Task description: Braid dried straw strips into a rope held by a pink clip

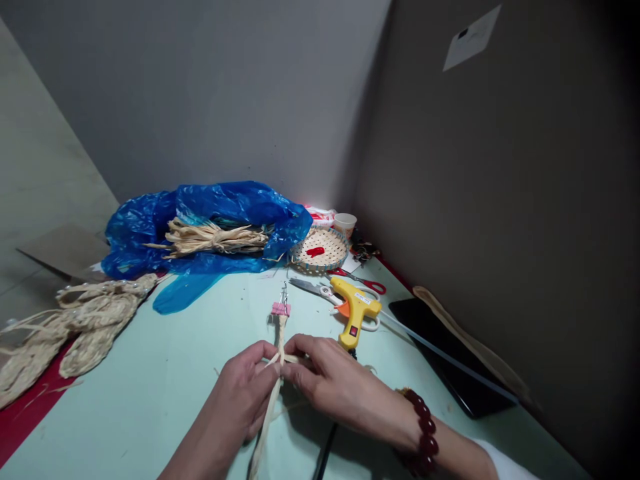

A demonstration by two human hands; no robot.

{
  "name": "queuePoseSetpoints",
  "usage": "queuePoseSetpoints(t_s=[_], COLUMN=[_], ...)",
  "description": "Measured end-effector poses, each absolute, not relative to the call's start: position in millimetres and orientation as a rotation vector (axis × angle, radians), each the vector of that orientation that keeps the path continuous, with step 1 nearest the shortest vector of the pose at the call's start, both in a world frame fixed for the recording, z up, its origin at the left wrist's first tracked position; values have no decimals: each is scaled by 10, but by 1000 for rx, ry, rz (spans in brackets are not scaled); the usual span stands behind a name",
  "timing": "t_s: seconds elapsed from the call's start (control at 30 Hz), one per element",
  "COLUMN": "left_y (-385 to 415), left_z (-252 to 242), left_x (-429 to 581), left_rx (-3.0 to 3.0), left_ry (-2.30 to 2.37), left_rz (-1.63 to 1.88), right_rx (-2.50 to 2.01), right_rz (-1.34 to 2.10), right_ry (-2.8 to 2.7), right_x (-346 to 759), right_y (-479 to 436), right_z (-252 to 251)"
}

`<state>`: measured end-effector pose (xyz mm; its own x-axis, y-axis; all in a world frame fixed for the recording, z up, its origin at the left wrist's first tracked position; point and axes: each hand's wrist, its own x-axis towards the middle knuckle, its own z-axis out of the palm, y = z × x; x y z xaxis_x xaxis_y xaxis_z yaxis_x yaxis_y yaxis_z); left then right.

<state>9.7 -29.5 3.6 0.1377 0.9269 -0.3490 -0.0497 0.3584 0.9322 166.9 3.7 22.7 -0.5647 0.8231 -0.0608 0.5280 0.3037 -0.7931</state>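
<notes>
View: one head-worn camera, above the near edge of the table (165, 373), tilted forward and down.
Facing: toward the table's far right corner, where the grey wall (225, 100) meets the brown wall (500, 200).
Nearness: close; the left hand (247, 390) and right hand (325, 380), both pinching the straw braid (281, 330), sit low in the middle.
Far reach: the blue bag (225, 207) along the far edge.

A pale green table (150, 387) stands in a corner. The back wall (225, 100) is plain grey. The right wall (500, 220) is darker and has a white paper (471, 37) on it. Pale floor (30, 187) shows at the left.
</notes>
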Motion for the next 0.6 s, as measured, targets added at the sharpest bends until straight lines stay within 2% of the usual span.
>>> queuePoseSetpoints(t_s=[0.37, 0.47, 0.6], left_y=[-374, -443, -529], left_z=[137, 98, -95], left_x=[40, 89, 194], left_rx=[1536, 1746, 2313], left_ry=[1704, 1745, 1617], left_rz=[808, 857, 967], right_rx=[-1190, -1156, -1104], right_rz=[1274, 1286, 1434], right_ry=[-1848, -1778, -1667], right_x=[1565, 1551, 1547], right_y=[113, 92, 91], right_z=[69, 42, 37])
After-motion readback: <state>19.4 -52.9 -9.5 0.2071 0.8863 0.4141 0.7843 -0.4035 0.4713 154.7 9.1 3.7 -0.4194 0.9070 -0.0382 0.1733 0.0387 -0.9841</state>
